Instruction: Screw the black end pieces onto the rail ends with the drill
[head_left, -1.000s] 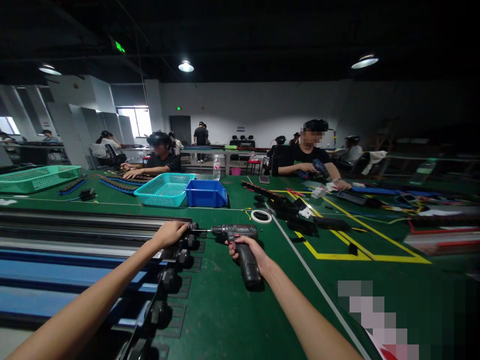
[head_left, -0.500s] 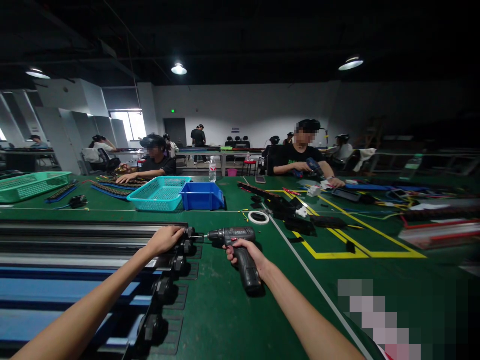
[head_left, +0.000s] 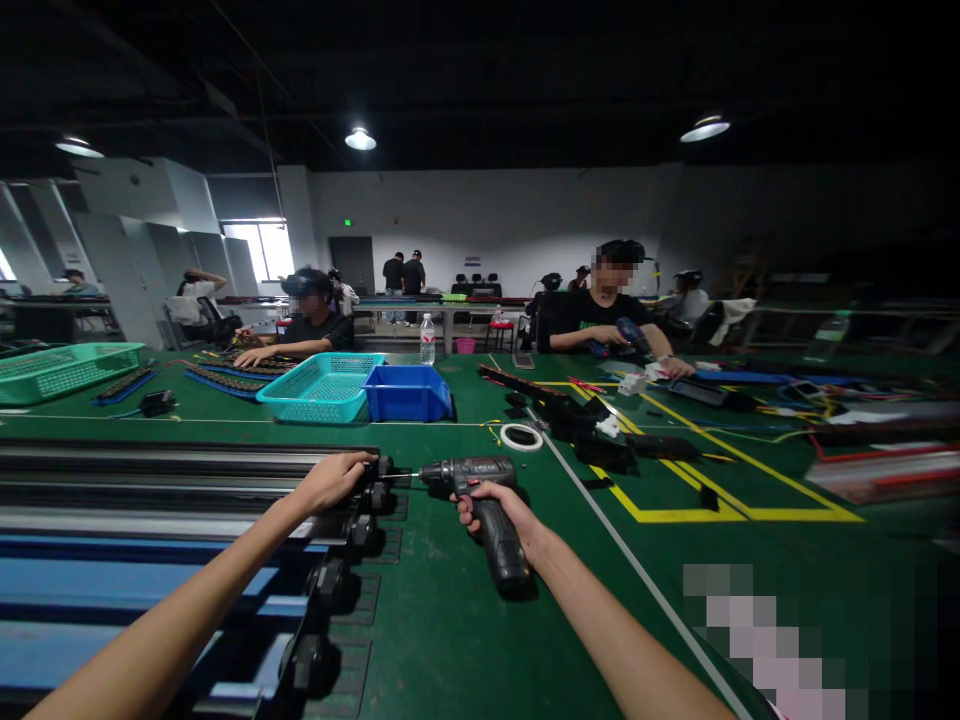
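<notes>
My right hand (head_left: pixel 499 515) is wrapped round the grip of a black cordless drill (head_left: pixel 484 470). The drill lies level, and its long thin bit (head_left: pixel 401 475) points left to the end of a long black bar (head_left: pixel 225 460). Whether the bit's tip touches the bar is hard to make out. At that same end my left hand (head_left: pixel 334 480) rests on the bar with its fingers bent over it; the fingertips are partly hidden. Nearer me, blue-faced bars (head_left: pixel 150 575) lie side by side, with black round fittings (head_left: pixel 328 582) on their right ends.
Beyond the bars stand a turquoise basket (head_left: pixel 322 390) and a blue bin (head_left: pixel 409 395). A white tape ring (head_left: pixel 520 437) lies past the drill. Black parts (head_left: pixel 600 445) are scattered on the right. Across the table a co-worker (head_left: pixel 607 310) holds another drill (head_left: pixel 634 338).
My hands and the drill keep nearly the same pose; the whole view has shifted slightly. In the background, a second standing person is now visible beside the first.
</notes>
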